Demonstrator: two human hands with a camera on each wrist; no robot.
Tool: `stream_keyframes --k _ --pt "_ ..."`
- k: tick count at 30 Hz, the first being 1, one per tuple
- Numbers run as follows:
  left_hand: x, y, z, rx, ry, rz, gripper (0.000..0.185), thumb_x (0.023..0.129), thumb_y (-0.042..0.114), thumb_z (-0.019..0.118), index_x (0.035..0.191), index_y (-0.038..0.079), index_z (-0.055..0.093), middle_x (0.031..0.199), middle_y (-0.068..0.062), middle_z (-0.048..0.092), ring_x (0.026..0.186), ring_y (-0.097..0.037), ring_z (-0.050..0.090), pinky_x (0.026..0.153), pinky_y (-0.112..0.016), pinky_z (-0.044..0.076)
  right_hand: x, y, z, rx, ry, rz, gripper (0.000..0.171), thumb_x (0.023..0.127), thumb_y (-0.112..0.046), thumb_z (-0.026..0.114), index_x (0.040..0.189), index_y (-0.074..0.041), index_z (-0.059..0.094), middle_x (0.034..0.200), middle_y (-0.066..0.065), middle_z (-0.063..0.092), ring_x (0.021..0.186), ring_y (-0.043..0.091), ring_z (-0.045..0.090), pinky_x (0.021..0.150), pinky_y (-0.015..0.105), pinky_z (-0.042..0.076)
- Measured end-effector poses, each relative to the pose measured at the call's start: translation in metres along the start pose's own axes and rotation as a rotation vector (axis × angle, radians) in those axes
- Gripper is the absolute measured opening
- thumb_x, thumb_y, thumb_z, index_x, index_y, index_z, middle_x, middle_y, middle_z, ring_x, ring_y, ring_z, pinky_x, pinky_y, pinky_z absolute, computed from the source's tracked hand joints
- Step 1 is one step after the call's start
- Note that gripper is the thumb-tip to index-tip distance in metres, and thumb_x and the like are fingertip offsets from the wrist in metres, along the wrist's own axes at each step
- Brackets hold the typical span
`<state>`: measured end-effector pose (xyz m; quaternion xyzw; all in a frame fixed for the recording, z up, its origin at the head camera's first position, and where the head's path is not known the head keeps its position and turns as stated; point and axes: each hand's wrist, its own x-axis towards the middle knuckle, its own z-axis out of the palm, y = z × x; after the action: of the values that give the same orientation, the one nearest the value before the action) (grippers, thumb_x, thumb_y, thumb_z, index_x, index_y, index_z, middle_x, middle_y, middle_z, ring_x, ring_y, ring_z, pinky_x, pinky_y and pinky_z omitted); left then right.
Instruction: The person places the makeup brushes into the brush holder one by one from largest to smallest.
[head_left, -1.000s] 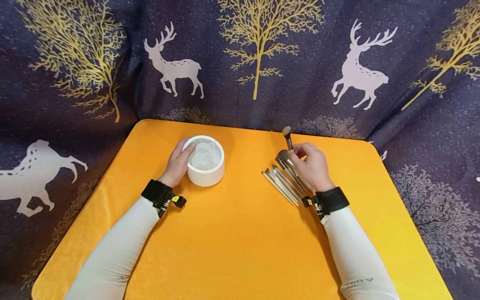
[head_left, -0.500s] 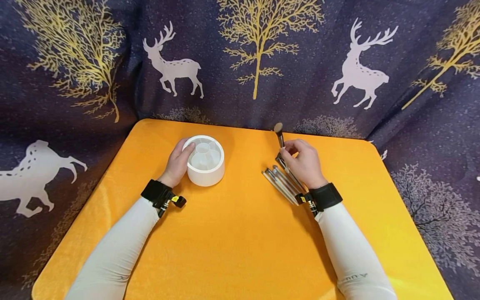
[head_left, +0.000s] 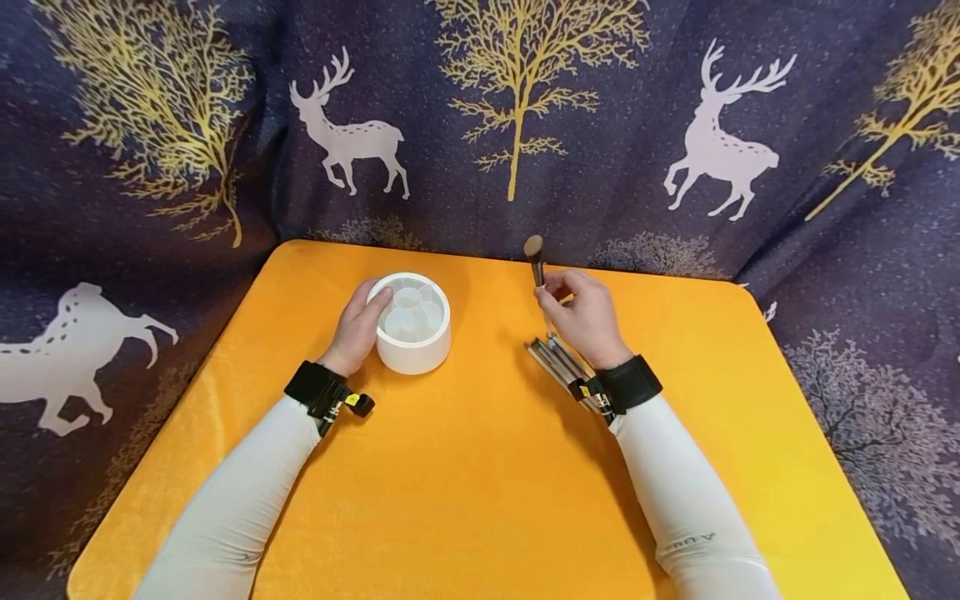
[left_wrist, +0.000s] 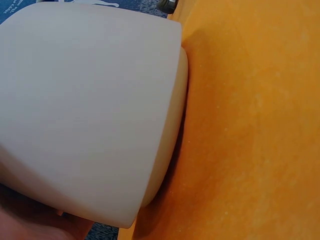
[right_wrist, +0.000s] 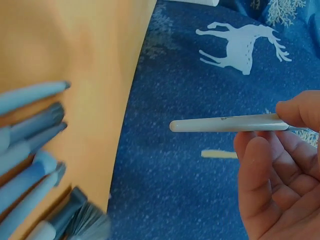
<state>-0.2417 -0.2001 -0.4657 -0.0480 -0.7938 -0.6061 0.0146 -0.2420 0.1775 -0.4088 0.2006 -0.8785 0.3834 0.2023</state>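
Observation:
My left hand (head_left: 352,337) grips a round white divided brush holder (head_left: 414,358) by its side, with the thumb over the rim. Clear-looking partitions split its inside into compartments. In the left wrist view the holder's smooth wall (left_wrist: 95,110) fills much of the frame. My right hand (head_left: 588,321) pinches a makeup brush (head_left: 534,248) between thumb and fingers, its dark bristle head pointing up. The right wrist view shows this brush's pale handle (right_wrist: 215,125), while its bristles are out of frame. Below the right hand, several other makeup brushes (head_left: 557,360) lie side by side, partly hidden by the hand and wrist.
An orange cloth covers the table (head_left: 465,483). Behind it hangs a dark blue curtain (head_left: 450,150) printed with deer and trees. Black straps with small cameras sit on both wrists. A fluffy-headed brush (right_wrist: 92,222) lies nearest the bottom in the right wrist view.
My right hand has moved left with the brush, away from the fan-shaped brush head and over the row of brushes. My left hand and the holder have stayed in place.

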Motion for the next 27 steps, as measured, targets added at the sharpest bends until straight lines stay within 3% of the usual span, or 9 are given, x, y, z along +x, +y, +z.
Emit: stream_keyframes --k 9,27 --pt "-0.001 0.000 0.001 -0.002 0.001 0.008 0.066 0.119 0.050 0.042 0.165 0.003 0.040 0.160 -0.024 0.048 0.147 -0.040 0.046 0.131 -0.058 0.028 0.008 -0.011 0.014 0.024 0.007 -0.049 0.011 0.104 -0.015 0.080 0.110 -0.005 0.078 0.096 0.007 0.073 0.089 0.026 0.070 0.064 0.030 0.043" --pt "-0.001 0.000 0.000 0.005 -0.002 -0.010 0.068 0.118 0.054 0.042 0.165 0.005 0.040 0.161 -0.022 0.049 0.149 -0.040 0.046 0.132 -0.059 0.029 0.018 -0.033 0.036 0.065 -0.030 -0.064 0.016 0.104 -0.016 0.080 0.117 -0.006 0.079 0.101 0.006 0.077 0.089 0.020 0.071 0.065 0.030 0.052"
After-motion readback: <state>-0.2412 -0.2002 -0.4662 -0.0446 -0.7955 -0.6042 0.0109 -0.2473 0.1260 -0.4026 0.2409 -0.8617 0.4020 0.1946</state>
